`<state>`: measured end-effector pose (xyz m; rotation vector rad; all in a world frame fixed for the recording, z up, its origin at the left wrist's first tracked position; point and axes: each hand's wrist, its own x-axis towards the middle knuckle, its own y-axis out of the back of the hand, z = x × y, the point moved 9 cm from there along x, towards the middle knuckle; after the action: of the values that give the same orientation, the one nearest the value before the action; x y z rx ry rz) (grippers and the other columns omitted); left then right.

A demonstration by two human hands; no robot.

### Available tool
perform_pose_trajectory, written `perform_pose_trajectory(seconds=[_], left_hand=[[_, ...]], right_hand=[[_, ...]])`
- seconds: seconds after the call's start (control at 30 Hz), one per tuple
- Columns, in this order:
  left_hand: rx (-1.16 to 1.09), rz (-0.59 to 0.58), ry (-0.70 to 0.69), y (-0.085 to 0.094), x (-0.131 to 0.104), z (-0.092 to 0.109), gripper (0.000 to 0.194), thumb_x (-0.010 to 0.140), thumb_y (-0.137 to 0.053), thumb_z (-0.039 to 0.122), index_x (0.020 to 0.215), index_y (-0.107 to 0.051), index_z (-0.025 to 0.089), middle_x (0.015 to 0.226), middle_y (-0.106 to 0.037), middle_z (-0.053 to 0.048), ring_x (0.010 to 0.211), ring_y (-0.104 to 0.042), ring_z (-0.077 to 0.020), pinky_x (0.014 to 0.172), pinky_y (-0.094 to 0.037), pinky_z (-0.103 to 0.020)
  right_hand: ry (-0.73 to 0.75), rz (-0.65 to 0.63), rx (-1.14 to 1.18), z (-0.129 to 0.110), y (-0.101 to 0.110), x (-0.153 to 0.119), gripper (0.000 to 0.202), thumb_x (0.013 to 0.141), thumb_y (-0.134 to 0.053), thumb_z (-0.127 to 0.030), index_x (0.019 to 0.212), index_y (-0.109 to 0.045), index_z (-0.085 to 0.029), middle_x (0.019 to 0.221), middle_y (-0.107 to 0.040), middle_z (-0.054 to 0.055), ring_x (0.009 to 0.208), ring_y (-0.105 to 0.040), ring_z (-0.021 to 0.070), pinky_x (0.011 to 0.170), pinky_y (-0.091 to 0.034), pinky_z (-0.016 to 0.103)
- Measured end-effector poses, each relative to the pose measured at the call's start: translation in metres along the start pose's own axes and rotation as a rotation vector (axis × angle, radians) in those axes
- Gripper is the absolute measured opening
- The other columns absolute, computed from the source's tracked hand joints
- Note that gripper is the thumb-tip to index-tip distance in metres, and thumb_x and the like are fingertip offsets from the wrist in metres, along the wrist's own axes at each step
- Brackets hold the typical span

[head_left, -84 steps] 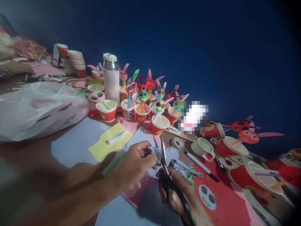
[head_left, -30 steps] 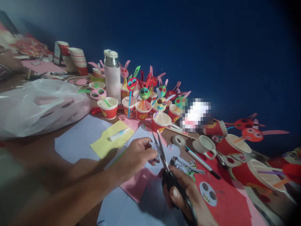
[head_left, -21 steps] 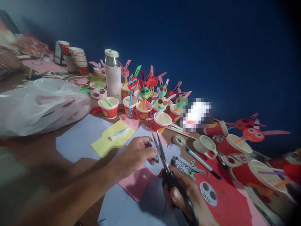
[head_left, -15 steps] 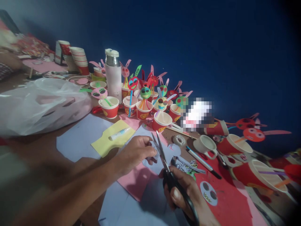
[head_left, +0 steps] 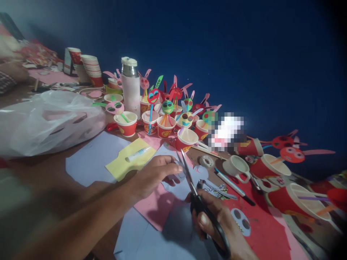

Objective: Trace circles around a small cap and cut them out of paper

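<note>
My left hand [head_left: 164, 171] pinches a small piece of bluish paper [head_left: 179, 171] between thumb and fingers. Black-handled scissors [head_left: 199, 202] are in my right hand [head_left: 217, 220], their blades slightly apart and pointing up beside that piece. Below both hands lie bluish sheets [head_left: 151, 231] and a pink sheet [head_left: 154, 207]. On the red paper [head_left: 267, 236] near my right hand rests a pale cut-out face [head_left: 240, 222] with dark eyes. Patterned paper strips [head_left: 217, 189] lie just beyond the scissors.
Several red paper cups [head_left: 166, 126] with paper-faced figures stand along the blue wall. A flask [head_left: 130, 88] rises among them. At left lies a plastic bag [head_left: 54, 119]; a glue stick [head_left: 137, 154] is on yellow paper. A mug [head_left: 235, 168], tape roll [head_left: 206, 161] and marker [head_left: 234, 186] sit right.
The paper piece has turned in my left hand, whose fingers have straightened somewhat. The scissors have shifted slightly right and down, and their blades stand a little wider apart.
</note>
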<state>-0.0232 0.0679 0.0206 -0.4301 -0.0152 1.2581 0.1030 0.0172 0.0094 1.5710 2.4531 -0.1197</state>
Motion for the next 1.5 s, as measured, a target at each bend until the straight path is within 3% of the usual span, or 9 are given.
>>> perform_pose_trajectory(seconds=[0.13, 0.3, 0.67, 1.0, 1.5], left_hand=[[-0.098, 0.018, -0.026, -0.002, 0.000, -0.006, 0.023, 0.076, -0.062, 0.037, 0.081, -0.056, 0.016, 0.079, -0.055, -0.001, 0.073, -0.055, -0.0131, 0.062, -0.043, -0.026], [-0.117, -0.012, -0.023, -0.011, -0.001, -0.017, 0.021, 0.078, -0.062, 0.035, 0.084, -0.059, 0.015, 0.080, -0.059, -0.003, 0.074, -0.055, -0.0132, 0.065, -0.042, -0.026], [-0.034, 0.016, -0.059, -0.008, -0.001, -0.006, 0.011, 0.075, -0.057, 0.022, 0.072, -0.062, 0.012, 0.066, -0.059, -0.001, 0.062, -0.050, -0.0094, 0.060, -0.036, -0.023], [0.047, 0.080, 0.010, -0.004, -0.004, 0.003, 0.012, 0.063, -0.059, 0.023, 0.065, -0.062, 0.012, 0.061, -0.060, -0.003, 0.059, -0.050, -0.0111, 0.057, -0.035, -0.023], [0.078, 0.088, 0.046, 0.002, -0.002, 0.005, 0.011, 0.058, -0.060, 0.020, 0.063, -0.063, 0.011, 0.061, -0.062, -0.004, 0.060, -0.053, -0.0124, 0.060, -0.038, -0.025]], right_hand=[[0.048, 0.031, 0.020, 0.000, 0.003, 0.002, 0.050, 0.072, -0.059, -0.062, 0.091, -0.053, -0.016, 0.051, -0.046, -0.005, 0.043, -0.038, 0.0080, 0.043, -0.033, 0.021], [0.064, 0.012, 0.055, 0.005, 0.000, 0.005, 0.051, 0.072, -0.059, -0.062, 0.090, -0.052, -0.015, 0.051, -0.045, -0.006, 0.042, -0.037, 0.0070, 0.041, -0.030, 0.019], [0.087, -0.060, 0.039, 0.004, -0.010, 0.004, 0.049, 0.072, -0.058, -0.062, 0.088, -0.053, -0.016, 0.049, -0.045, -0.006, 0.041, -0.036, 0.0068, 0.041, -0.033, 0.018], [0.031, -0.045, 0.039, 0.005, -0.010, 0.003, 0.052, 0.070, -0.059, -0.064, 0.088, -0.055, -0.016, 0.048, -0.045, -0.006, 0.041, -0.036, 0.0075, 0.041, -0.034, 0.020], [-0.015, -0.002, 0.011, 0.004, -0.008, 0.002, 0.056, 0.065, -0.062, -0.068, 0.087, -0.057, -0.016, 0.046, -0.046, -0.006, 0.040, -0.036, 0.0073, 0.039, -0.037, 0.019]])
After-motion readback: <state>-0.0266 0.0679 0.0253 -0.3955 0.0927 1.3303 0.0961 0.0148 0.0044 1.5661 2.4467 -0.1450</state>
